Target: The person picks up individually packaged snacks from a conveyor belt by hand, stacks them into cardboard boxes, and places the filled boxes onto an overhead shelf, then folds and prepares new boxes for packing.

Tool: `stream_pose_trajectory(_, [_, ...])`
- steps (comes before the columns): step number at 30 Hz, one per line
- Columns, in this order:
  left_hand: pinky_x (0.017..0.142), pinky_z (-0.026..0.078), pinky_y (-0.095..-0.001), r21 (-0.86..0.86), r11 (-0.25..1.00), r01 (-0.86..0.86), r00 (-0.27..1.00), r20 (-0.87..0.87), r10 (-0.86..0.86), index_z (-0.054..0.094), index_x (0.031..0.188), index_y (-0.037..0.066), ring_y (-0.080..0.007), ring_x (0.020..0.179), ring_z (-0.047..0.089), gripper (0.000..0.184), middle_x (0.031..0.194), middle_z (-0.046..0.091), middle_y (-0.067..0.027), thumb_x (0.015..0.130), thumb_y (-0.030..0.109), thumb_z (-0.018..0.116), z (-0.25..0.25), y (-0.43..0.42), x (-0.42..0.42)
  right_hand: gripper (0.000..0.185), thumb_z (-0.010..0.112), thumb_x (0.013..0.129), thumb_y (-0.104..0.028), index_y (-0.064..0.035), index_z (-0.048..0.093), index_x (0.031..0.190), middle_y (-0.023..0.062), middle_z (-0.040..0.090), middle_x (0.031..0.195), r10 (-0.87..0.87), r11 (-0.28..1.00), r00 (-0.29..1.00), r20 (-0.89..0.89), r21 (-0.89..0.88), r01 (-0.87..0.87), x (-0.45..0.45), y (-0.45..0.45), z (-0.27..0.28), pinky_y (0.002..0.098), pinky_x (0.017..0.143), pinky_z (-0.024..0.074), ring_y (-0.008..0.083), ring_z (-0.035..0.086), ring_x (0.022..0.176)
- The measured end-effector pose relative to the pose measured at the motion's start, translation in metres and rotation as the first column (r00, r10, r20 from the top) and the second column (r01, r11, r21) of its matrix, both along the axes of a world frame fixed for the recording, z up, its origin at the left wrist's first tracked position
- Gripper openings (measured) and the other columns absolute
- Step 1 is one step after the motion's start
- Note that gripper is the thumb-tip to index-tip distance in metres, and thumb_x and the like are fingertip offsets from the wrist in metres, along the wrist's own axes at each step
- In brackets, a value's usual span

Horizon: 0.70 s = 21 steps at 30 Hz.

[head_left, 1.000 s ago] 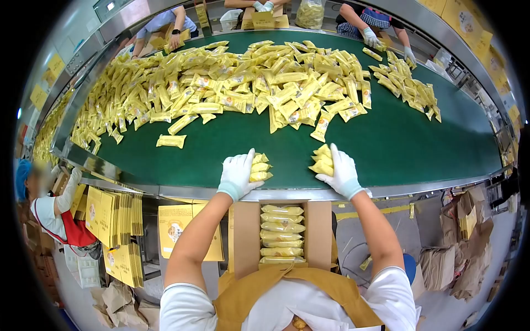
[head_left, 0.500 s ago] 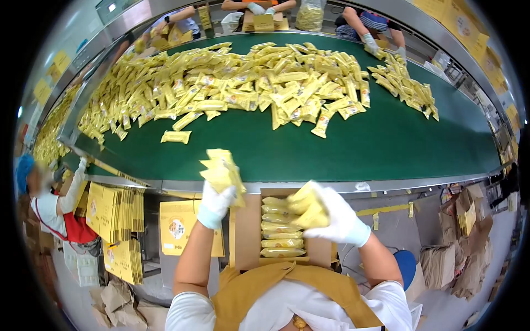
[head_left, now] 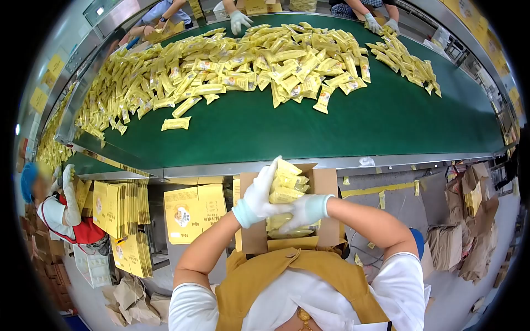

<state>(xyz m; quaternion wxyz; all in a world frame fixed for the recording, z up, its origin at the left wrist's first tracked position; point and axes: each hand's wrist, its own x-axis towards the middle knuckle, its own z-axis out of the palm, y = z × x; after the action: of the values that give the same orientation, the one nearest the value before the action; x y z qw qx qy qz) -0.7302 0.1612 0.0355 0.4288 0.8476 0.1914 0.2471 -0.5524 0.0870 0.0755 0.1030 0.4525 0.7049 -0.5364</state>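
Yellow packets (head_left: 286,181) against hands (head_left: 261,197), box edges (head_left: 326,181) close, belt (head_left: 276,135) bare nearby

"What's the floor (head_left: 392,212) like around you?"

"Grey, with a yellow strip (head_left: 381,189) across it on my right and brown paper sacks (head_left: 445,245) farther over."

"And the furniture?"

"A wide green belt (head_left: 248,143) with a metal rim (head_left: 221,170) stretches in front of me. I see a white plastic crate (head_left: 91,267) low on my left, and a round blue thing (head_left: 418,243), partly hidden, on my right."

"Any light?"

"A small bright lamp (head_left: 100,10) shines at my upper left, near a pale wall (head_left: 72,33)."
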Motion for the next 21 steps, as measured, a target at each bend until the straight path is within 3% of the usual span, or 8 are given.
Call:
stream_pose_trajectory(3, [0.101, 0.045, -0.0441, 0.029, 0.999, -0.014, 1.0, -0.012, 0.015, 0.02, 0.156, -0.002, -0.0419, 0.115, 0.054, 0.121, 0.127, 0.052, -0.023, 0.065, 0.037, 0.09, -0.004, 0.003, 0.001, 0.091, 0.066, 0.085, -0.058, 0.0004, 0.038, 0.15, 0.0211, 0.065, 0.123, 0.105, 0.925, 0.98, 0.167, 0.346, -0.159, -0.021, -0.024, -0.036, 0.0466, 0.096, 0.0488, 0.036, 0.064, 0.111])
stream_pose_trajectory(4, [0.1, 0.045, -0.0441, 0.03, 0.999, -0.018, 0.999, -0.031, 0.018, 0.02, 0.156, -0.002, -0.0419, 0.115, 0.055, 0.121, 0.126, 0.052, -0.0229, 0.066, 0.039, 0.089, -0.002, 0.002, 0.001, 0.096, 0.067, 0.085, -0.058, 0.0066, 0.036, 0.148, 0.0198, 0.062, 0.125, 0.1, 0.896, 0.964, 0.245, 0.4, -0.194, -0.032, -0.034, -0.025, 0.0475, 0.092, 0.0506, 0.0348, 0.063, 0.111])
stream_pose_trajectory(7, [0.101, 0.044, -0.0445, 0.069, 0.997, 0.025, 0.971, -0.24, -0.008, 0.023, 0.156, -0.002, -0.0396, 0.114, 0.056, 0.118, 0.125, 0.054, -0.0215, 0.068, 0.046, 0.087, 0.005, -0.003, 0.001, 0.093, 0.069, 0.082, -0.059, 0.0032, 0.041, 0.145, 0.0179, 0.057, 0.128, 0.004, 0.654, 0.911, 0.413, 0.688, -0.315, -0.049, -0.07, -0.056, 0.048, 0.089, 0.052, 0.0312, 0.062, 0.113])
stream_pose_trajectory(8, [0.101, 0.043, -0.0455, 0.182, 0.982, 0.051, 0.949, -0.316, 0.01, 0.024, 0.156, 0.0, -0.0382, 0.114, 0.056, 0.117, 0.125, 0.055, -0.0209, 0.069, 0.048, 0.086, 0.001, -0.006, 0.002, 0.089, 0.071, 0.079, -0.058, 0.0017, 0.045, 0.14, 0.0148, 0.056, 0.126, -0.03, 0.638, 0.927, 0.373, 0.722, -0.269, -0.049, -0.076, -0.061, 0.0472, 0.089, 0.0517, 0.0293, 0.06, 0.112])
stream_pose_trajectory(11, [0.101, 0.041, -0.0481, 0.437, 0.892, 0.118, 0.884, -0.454, 0.106, 0.027, 0.156, 0.004, -0.0354, 0.115, 0.056, 0.111, 0.124, 0.056, -0.0195, 0.072, 0.052, 0.082, -0.013, -0.023, 0.005, 0.085, 0.074, 0.079, -0.055, 0.0003, 0.046, 0.138, 0.0144, 0.055, 0.125, -0.011, 0.875, 0.98, 0.199, 0.476, -0.086, -0.044, -0.064, -0.048, 0.0467, 0.092, 0.0495, 0.0311, 0.057, 0.115])
stream_pose_trajectory(14, [0.103, 0.039, -0.0521, 0.478, 0.873, 0.096, 0.857, -0.485, 0.172, 0.033, 0.155, 0.009, -0.0356, 0.117, 0.055, 0.105, 0.128, 0.056, -0.02, 0.073, 0.053, 0.08, -0.009, -0.032, 0.008, 0.07, 0.076, 0.079, -0.045, -0.0031, 0.053, 0.13, 0.0143, 0.055, 0.124, -0.048, 0.687, 0.991, -0.125, 0.716, 0.124, -0.031, -0.078, -0.06, 0.0455, 0.094, 0.0493, 0.0332, 0.056, 0.115])
stream_pose_trajectory(18, [0.105, 0.037, -0.0524, 0.525, 0.842, 0.126, 0.836, -0.513, 0.195, 0.035, 0.155, 0.01, -0.0355, 0.124, 0.052, 0.101, 0.135, 0.055, -0.0202, 0.075, 0.055, 0.078, -0.016, -0.032, 0.006, 0.046, 0.076, 0.078, -0.031, -0.0059, 0.062, 0.113, 0.0143, 0.055, 0.122, -0.011, 0.507, 0.977, -0.212, 0.841, 0.188, -0.018, -0.099, -0.076, 0.0439, 0.092, 0.0499, 0.0333, 0.058, 0.11])
stream_pose_trajectory(21, [0.104, 0.037, -0.052, 0.5, 0.854, 0.143, 0.794, -0.573, 0.202, 0.039, 0.152, 0.009, -0.0353, 0.121, 0.052, 0.1, 0.132, 0.056, -0.0167, 0.075, 0.06, 0.076, -0.014, -0.03, 0.007, 0.038, 0.073, 0.076, -0.03, -0.0089, 0.064, 0.106, 0.0091, 0.059, 0.1, -0.035, 0.375, 0.985, -0.17, 0.911, 0.171, -0.012, -0.115, -0.088, 0.0407, 0.079, 0.0503, 0.0283, 0.06, 0.095])
